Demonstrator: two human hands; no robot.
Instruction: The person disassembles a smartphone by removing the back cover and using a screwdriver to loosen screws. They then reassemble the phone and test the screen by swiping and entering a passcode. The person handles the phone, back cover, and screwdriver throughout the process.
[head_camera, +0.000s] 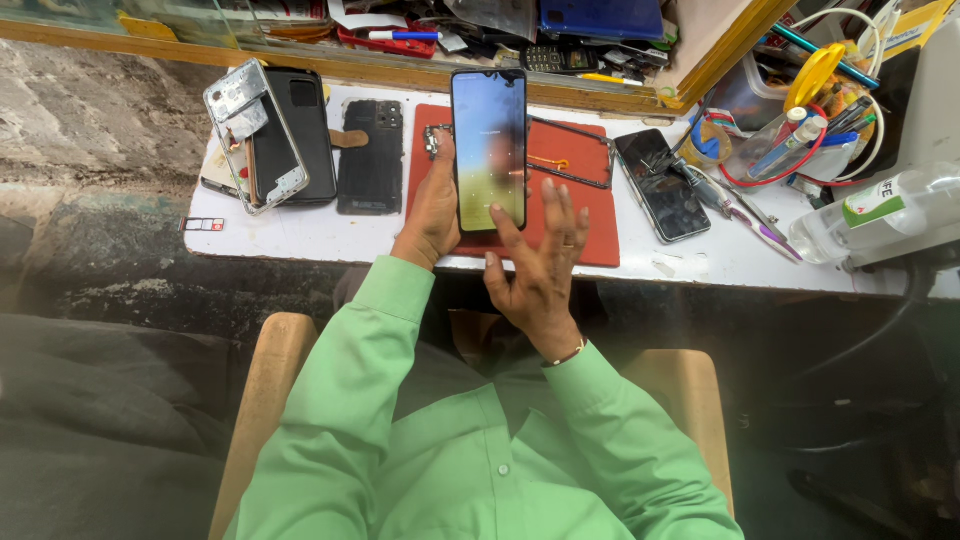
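Head view looked down on a white worktop (300, 235) with a red mat (575, 215) at its middle. At the far left lay a silver phone frame (240, 120) tilted against a black phone back (305, 130), and just right of them a dark phone case (371, 160) with a brown strap. A thin dark bezel frame (580, 165) rested on the mat, partly hidden behind the raised phone. Right of the mat lay a black phone (662, 185) face up with tweezers (745, 215) and other small tools beside it; farther right stood a clear plastic bottle (880, 215) on its side and a tangle of red and white cables (800, 150). A small card tray (202, 224) sat at the near left edge.

The smartphone (489, 150) was held upright above the mat, screen lit with a blue-to-green picture, black rim unbroken. The left hand (432, 210) had its grip closed around the phone's left edge and back. The right hand (540, 270) was spread loose, its fingers (505, 225) touching the lower screen, clasping nothing. Both arms wore green sleeves.
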